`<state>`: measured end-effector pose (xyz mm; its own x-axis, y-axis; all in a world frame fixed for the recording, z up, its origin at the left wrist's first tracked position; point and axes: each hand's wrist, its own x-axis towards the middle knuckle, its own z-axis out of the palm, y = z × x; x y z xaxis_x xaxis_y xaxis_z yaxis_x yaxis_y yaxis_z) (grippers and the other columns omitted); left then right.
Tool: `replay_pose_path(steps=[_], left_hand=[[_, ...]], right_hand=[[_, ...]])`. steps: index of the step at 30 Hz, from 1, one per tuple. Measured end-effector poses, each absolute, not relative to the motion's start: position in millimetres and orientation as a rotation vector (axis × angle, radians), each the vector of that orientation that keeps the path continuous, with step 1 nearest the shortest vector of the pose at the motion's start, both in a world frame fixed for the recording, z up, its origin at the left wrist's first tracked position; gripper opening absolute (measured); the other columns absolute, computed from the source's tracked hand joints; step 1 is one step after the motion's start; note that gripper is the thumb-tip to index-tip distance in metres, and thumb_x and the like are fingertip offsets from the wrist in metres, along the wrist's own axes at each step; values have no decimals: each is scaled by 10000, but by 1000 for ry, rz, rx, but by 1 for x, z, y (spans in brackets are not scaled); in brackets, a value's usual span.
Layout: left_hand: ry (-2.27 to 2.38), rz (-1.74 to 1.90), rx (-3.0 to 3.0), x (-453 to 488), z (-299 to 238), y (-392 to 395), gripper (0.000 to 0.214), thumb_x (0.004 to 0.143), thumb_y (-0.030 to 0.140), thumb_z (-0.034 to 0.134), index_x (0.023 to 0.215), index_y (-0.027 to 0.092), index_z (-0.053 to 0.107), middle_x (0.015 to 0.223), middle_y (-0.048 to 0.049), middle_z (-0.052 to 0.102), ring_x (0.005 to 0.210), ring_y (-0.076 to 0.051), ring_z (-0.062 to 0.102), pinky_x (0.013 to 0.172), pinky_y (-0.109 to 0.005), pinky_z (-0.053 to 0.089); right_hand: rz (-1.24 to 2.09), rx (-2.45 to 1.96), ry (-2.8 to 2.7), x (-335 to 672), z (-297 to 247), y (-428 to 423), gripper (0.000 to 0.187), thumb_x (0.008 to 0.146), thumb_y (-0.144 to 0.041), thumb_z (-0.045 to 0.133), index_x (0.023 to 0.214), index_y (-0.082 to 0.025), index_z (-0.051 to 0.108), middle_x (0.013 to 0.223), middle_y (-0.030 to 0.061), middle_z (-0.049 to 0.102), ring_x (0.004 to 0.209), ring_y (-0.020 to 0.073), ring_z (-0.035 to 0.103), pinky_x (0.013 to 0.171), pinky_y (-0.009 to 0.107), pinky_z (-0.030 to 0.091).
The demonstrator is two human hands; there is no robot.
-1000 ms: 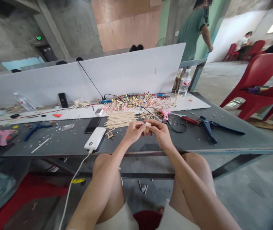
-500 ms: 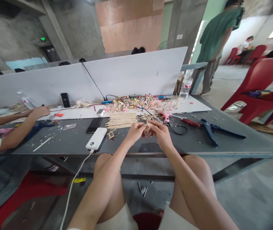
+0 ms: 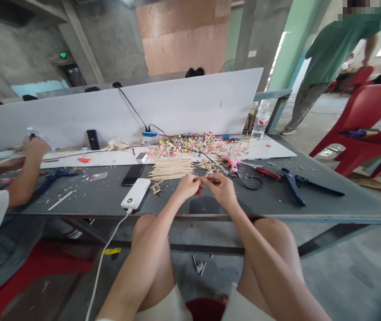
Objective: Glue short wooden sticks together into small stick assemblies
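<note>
My left hand [image 3: 187, 186] and my right hand [image 3: 222, 189] meet above the front edge of the grey table [image 3: 327, 200]. Both are pinched together on a small pale wooden piece [image 3: 203, 179] between the fingertips, mostly hidden by the fingers. Just beyond them lies a bundle of thin wooden sticks [image 3: 170, 168]. A heap of sticks with coloured heads [image 3: 193, 145] is spread further back. A pink glue gun [image 3: 230, 162] lies right of the bundle with its black cable.
A white power bank [image 3: 136, 193] with cable and a black phone [image 3: 132, 174] lie left of my hands. Blue-handled pliers [image 3: 299, 184] and a red-handled tool [image 3: 266, 172] lie to the right. A co-worker's arm [image 3: 26, 171] reaches over the table's left end. A white partition [image 3: 183, 104] backs the table; red chairs [image 3: 367, 125] and a walking person [image 3: 330, 58] are at right.
My hands have drawn slightly closer together on the small piece. The co-worker's arm came in at left and moved toward the partition. The person in green walked rightward.
</note>
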<state>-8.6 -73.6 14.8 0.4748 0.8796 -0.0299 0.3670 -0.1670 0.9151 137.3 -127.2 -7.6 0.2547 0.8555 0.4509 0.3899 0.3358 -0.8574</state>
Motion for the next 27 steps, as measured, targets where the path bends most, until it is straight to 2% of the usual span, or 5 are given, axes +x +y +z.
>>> replay_pose_path(steps=[6,12,17,21,27], left_hand=[[1358,931,1914,-24,14,-59,212,874,193,517,757,154,690,653,-34,702,543,-146,658,590,-234,495],[1400,1008,1892,-41,19,-51,154,814,183,556,713,159,670,616,-6,685,546,-138,675,583,-210,478],[1438,1082,1888,-50,25,-52,265,865,243,480,630,182,585,471,21,585,488,-146,653,545,-208,435],[1426,1113,1946,-54,31,-56,326,892,300,484,595,187,557,487,7,585,504,-161,651,551,-227,432],[1526,1057,2210,-68,35,-68,141,847,154,559,919,180,678,825,-48,733,779,-198,692,762,-287,503]], right_hand=[[491,-1491,-1498,136,-14,-123,141,814,-292,651,803,-211,765,755,29,760,674,192,661,663,278,459],[521,-1625,-1705,121,-25,-122,205,783,-131,586,721,-227,756,744,22,769,747,196,697,687,246,451],[518,-1710,-1685,120,-25,-126,318,727,-59,592,911,-234,784,821,21,778,800,193,708,715,238,468],[457,-1729,-1637,132,-13,-135,252,775,-130,610,939,-228,774,837,30,774,788,198,702,731,263,476],[470,-1614,-1424,167,14,-152,276,889,-421,546,808,-208,702,725,40,729,636,200,674,613,287,476]])
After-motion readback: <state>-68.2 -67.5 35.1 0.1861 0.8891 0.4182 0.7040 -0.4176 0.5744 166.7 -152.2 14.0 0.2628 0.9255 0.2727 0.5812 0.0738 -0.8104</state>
